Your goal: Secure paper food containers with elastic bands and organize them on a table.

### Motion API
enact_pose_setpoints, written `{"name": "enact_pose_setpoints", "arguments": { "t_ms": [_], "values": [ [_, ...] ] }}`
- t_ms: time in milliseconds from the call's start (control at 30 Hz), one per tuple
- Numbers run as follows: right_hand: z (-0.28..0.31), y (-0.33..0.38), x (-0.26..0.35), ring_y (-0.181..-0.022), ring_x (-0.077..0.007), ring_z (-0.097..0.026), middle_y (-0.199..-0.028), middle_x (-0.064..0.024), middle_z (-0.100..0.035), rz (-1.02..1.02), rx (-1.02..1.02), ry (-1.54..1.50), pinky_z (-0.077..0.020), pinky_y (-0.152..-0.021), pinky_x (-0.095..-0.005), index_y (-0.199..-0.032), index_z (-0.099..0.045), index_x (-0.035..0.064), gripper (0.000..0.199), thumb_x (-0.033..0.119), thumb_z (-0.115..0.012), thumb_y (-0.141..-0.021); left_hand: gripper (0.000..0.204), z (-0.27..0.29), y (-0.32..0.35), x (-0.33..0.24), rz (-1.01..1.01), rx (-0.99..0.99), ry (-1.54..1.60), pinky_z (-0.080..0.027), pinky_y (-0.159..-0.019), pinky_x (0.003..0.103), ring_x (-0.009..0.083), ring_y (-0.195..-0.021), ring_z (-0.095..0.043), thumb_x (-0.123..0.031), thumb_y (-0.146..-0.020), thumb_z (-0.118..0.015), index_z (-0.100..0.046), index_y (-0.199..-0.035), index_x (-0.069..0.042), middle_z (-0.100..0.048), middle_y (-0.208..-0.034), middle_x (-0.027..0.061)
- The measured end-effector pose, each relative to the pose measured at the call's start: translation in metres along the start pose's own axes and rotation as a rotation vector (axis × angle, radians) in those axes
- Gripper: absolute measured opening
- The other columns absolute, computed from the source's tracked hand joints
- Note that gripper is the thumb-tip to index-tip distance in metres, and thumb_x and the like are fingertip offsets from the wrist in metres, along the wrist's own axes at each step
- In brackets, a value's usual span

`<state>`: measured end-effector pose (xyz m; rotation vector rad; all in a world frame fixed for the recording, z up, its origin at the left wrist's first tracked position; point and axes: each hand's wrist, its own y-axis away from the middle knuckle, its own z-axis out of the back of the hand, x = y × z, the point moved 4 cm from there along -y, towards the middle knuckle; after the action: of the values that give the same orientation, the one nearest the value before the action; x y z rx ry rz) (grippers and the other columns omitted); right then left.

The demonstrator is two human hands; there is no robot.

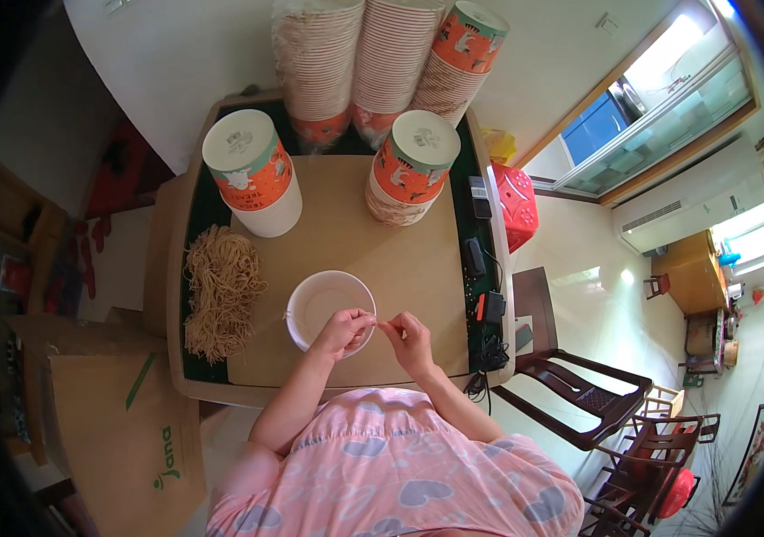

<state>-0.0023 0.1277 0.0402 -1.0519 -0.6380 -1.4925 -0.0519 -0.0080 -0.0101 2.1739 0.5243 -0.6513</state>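
Our left hand [343,331] rests on the near rim of the bowl [328,304], fingers curled and pinched on something too small to make out. Our right hand [409,338] sits just beside it, off the bowl's right edge, fingertips pinched the same way; what runs between the two hands is too fine to tell. The bowl is white, looks empty, and stands on the near middle of the table.

To the left of the bowl lies a long heap of dry noodles [219,291], well apart from our hands. Beyond it stands a tall cup stack [252,174], white with an orange band. A second stack [409,170] stands to the right of it, across the open middle. Behind both, three taller stacks of bowls [373,63] lean together at the far edge. Nothing stands between our hands and the bowl.

The table [355,224] is tan with a dark green border. Small black devices and cables [480,295] lie along its right side. A cardboard box [122,421] sits at the lower left, and a red stool [516,201] and dark wooden chairs [597,403] stand on the pale floor to the right.
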Motion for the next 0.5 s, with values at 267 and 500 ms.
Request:
{"name": "enact_pose_setpoints", "arguments": {
  "t_ms": [267, 500],
  "values": [
    [-0.007, 0.003, -0.017, -0.054, -0.0117, -0.045, -0.060, -0.0057, -0.050, -0.101, 0.171, -0.022, -0.0369, -0.049, -0.0254, -0.073, -0.053, 0.0013, 0.022, 0.017, -0.057, -0.088, 0.009, 0.002, 0.000, 0.002, 0.004, -0.003, 0.012, -0.018, -0.035, 0.019, 0.0015, -0.040, -0.029, -0.013, -0.085, -0.058, -0.055, -0.078, -0.008, -0.038, -0.053, -0.0080],
    [-0.015, 0.007, -0.029, -0.061, -0.0065, -0.047, -0.066, 0.0001, -0.052, -0.323, 0.364, -0.379, -0.0391, -0.054, -0.0208, -0.080, -0.053, 0.0027, 0.019, 0.017, -0.052, -0.092, 0.010, 0.003, 0.002, 0.002, 0.004, -0.026, 0.002, -0.018, -0.035, 0.019, 0.0015, -0.040, -0.029, -0.013, -0.084, -0.059, -0.055, -0.077, -0.009, -0.037, -0.053, -0.0082]
  ]
}}
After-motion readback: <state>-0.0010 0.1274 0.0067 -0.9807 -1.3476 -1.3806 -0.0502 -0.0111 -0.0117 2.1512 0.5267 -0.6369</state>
